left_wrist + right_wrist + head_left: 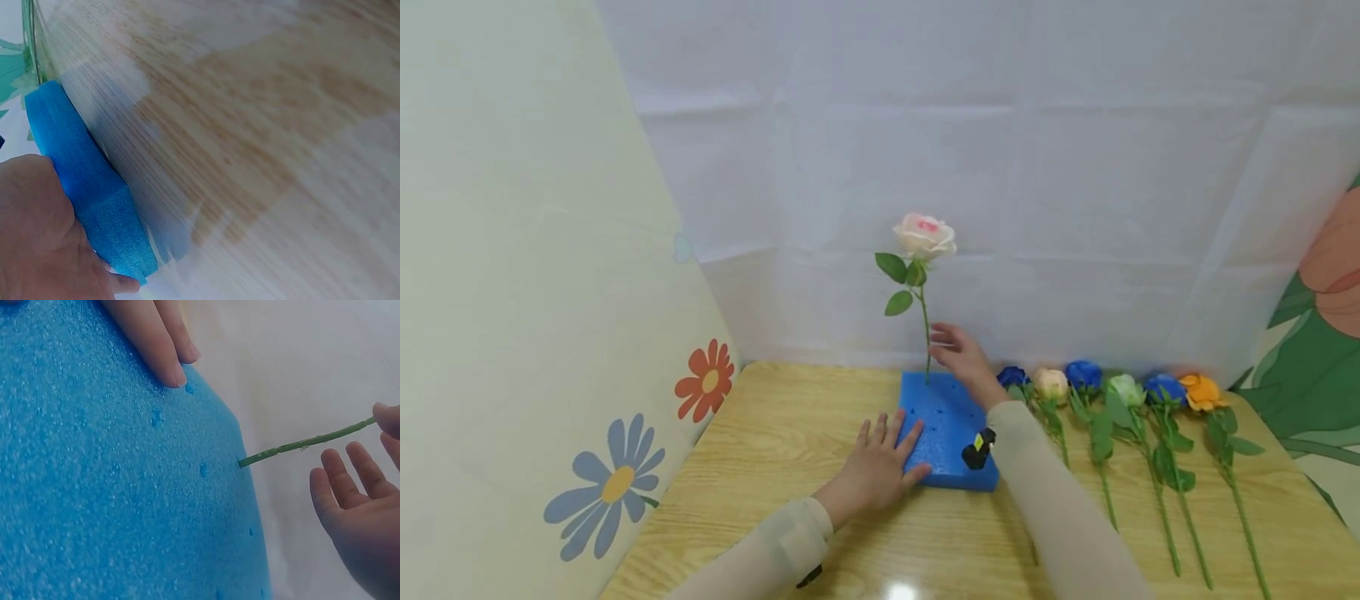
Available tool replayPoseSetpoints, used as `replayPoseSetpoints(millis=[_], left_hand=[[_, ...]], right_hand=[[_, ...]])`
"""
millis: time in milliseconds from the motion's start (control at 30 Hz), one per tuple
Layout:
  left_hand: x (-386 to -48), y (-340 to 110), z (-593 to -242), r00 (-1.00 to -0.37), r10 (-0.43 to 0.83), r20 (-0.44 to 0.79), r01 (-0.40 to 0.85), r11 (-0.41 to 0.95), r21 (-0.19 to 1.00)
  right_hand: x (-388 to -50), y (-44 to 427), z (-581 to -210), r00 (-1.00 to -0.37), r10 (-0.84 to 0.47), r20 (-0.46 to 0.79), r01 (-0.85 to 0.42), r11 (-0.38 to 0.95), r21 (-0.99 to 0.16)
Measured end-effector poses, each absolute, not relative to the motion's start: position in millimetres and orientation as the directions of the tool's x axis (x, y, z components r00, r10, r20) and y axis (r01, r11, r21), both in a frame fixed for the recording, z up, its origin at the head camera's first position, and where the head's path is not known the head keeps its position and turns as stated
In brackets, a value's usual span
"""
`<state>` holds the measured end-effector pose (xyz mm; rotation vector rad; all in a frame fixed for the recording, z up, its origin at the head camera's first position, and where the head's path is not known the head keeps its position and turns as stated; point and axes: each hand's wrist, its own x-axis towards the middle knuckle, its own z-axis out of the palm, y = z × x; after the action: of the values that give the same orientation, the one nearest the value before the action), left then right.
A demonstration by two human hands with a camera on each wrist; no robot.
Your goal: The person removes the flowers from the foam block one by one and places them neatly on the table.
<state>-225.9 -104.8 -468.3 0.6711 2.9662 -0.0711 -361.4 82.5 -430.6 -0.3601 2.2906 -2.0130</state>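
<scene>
A pale pink rose with green leaves stands upright, its stem stuck in the far edge of a blue foam block. My right hand is at the lower stem. Its thumb and index finger appear to pinch the stem, partly cut off at the right wrist view's edge; the other fingers are loosely spread. My left hand lies with spread fingers on the block's left side and the table beside it. In the left wrist view this hand touches the foam's side. Small holes dot the foam.
Several roses lie in a row on the wooden table to the right, among them a blue rose, a cream rose and an orange rose. A white cloth hangs behind; a flower-patterned wall stands left.
</scene>
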Motion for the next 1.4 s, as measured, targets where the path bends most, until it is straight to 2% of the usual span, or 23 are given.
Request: replayPoseSetpoints(millis=[633, 1133, 1400], left_hand=[[-229, -108, -482, -0.898, 0.434, -0.07, 0.438, 0.898, -0.049], [-224, -106, -472, -0.895, 0.438, -0.087, 0.442, 0.896, -0.035], [-226, -107, -477, -0.899, 0.429, -0.092, 0.434, 0.9, -0.045]], right_hand=[[-361, 69, -435, -0.986, -0.153, 0.073, -0.091, 0.118, -0.989], [-360, 66, -437, -0.988, -0.137, 0.071, -0.085, 0.1, -0.991], [-361, 65, -434, -0.99, -0.122, 0.073, -0.086, 0.1, -0.991]])
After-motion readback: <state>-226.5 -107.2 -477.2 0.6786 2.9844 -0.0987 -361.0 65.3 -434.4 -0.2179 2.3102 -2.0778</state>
